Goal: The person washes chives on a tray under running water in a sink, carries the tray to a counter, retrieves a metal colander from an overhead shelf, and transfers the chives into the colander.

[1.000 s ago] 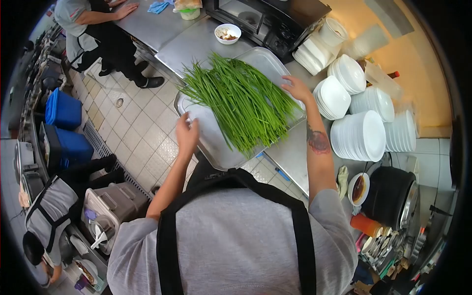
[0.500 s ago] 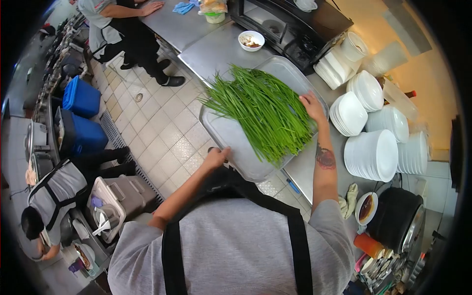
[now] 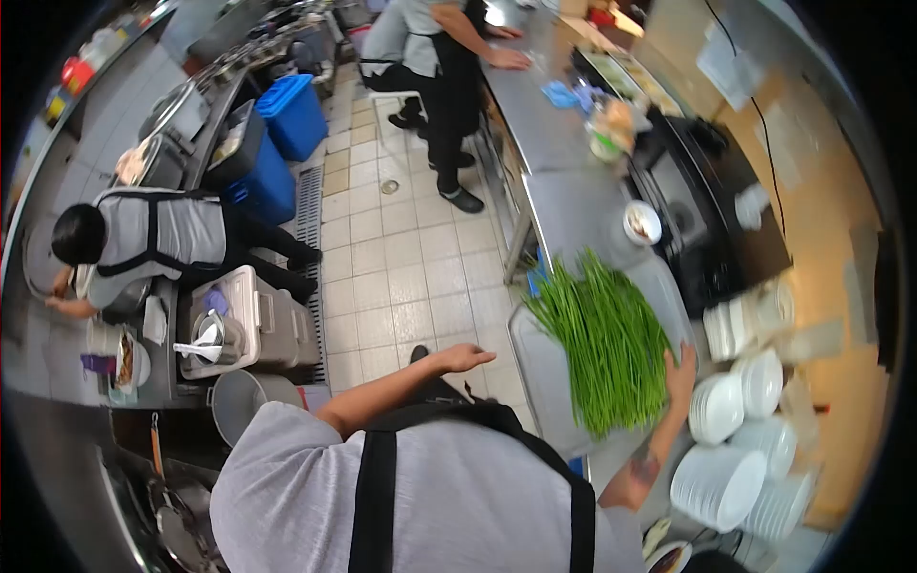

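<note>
Tiled floor (image 3: 377, 315) stretches away left of the steel counter (image 3: 565, 201), and the tray (image 3: 540, 392) sits at the counter's nearer part. Chives (image 3: 604, 344) lie in it, toward its right side — long axis slanting from far left to near right. From my remote seat I judge the right hand (image 3: 680, 374) the nearer: its fingertips meet the bunch's right edge, so the chives lie just left of them; whether they grip any stalks, I can't tell. The left hand (image 3: 465, 358) hangs over the floor, apart from the tray's left rim — fingers stretched rightward toward the chives, loosely together, holding nothing I can see.
</note>
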### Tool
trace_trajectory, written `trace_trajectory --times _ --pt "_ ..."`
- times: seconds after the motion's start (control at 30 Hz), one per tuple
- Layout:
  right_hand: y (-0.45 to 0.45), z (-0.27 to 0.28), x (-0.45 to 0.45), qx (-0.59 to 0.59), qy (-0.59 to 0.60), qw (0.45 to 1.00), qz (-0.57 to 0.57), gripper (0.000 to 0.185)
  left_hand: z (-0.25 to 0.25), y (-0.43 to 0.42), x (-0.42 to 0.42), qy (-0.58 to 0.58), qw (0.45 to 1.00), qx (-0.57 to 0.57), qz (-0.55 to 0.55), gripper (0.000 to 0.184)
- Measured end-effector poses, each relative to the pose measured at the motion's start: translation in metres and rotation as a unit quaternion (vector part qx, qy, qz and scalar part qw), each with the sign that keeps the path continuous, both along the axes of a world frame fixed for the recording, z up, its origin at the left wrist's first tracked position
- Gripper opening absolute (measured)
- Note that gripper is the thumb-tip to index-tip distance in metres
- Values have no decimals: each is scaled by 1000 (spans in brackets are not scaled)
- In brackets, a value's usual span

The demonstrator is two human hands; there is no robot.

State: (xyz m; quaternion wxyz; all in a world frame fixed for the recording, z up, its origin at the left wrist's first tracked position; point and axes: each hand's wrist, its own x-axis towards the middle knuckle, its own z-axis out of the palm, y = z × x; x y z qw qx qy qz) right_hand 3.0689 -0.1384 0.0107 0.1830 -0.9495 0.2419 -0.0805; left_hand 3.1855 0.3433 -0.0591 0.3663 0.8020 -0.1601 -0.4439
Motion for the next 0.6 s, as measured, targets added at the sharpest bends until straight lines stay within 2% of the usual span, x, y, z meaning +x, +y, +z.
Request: trace_trajectory --times 0.1,0.17,0.23,0.27,0.3,0.33,0.4,0.5,0.6 --pt "28 39 -4 37 16 999 10 59 -43 76 21 -96 992 60 59 76" --pt "57 70 4 37 28 999 6 59 -69 141 31 -78 985 124 87 78" --pt "94 100 27 6 31 999 -4 58 -122 220 49 46 981 187 35 79" --pt "115 115 41 -15 28 999 -2 58 -132 253 37 86 980 134 121 76" --pt "137 127 62 -36 22 999 -3 58 -136 276 36 121 968 78 205 72" --pt "164 137 87 -52 18 998 6 58 -82 280 41 180 925 161 292 68" --pt "225 154 136 -85 21 996 27 59 -37 307 42 265 900 119 326 60" --pt "325 165 224 33 22 989 142 58 -55 360 51 318 876 72 354 56" --pt "399 142 301 90 84 957 264 57 -92 404 65 316 869 73 373 53"
